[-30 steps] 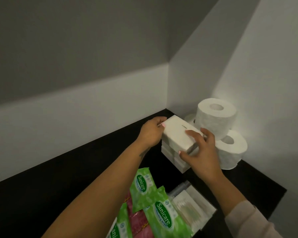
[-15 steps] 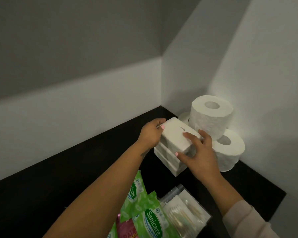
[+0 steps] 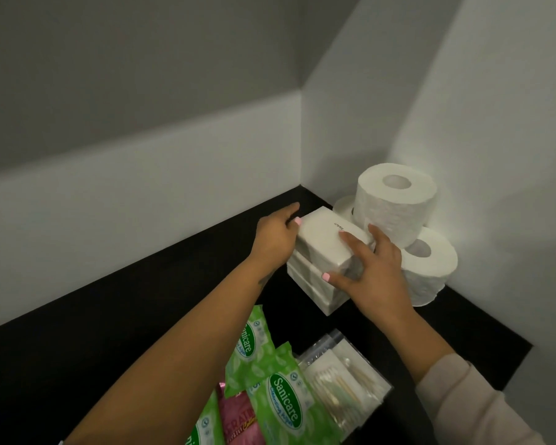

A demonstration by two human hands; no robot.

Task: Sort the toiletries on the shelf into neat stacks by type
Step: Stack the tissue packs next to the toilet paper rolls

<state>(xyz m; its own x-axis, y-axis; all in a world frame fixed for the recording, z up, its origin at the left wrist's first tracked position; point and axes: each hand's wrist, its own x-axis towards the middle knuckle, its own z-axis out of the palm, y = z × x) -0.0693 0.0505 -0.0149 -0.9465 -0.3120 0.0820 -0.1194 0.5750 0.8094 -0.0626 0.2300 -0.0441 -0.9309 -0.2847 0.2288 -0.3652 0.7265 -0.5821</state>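
Observation:
A white tissue pack (image 3: 326, 239) lies on top of a stack of like white packs (image 3: 315, 289) near the shelf's back right corner. My left hand (image 3: 275, 237) grips its far left end. My right hand (image 3: 371, 268) holds its near right end, thumb on the front face. Right of the stack, one toilet roll (image 3: 395, 202) stands on top of two others (image 3: 429, 269). Green Sanicare wipe packs (image 3: 278, 399) lie near the front, partly under my left forearm.
The black shelf (image 3: 109, 342) meets white walls at the back and right. A clear bag of cotton swabs (image 3: 341, 377) lies right of the wipes. A pink packet (image 3: 238, 415) shows between the green packs.
The top white pack has settled lower onto the stack, with both hands staying on its ends. The view has shifted slightly.

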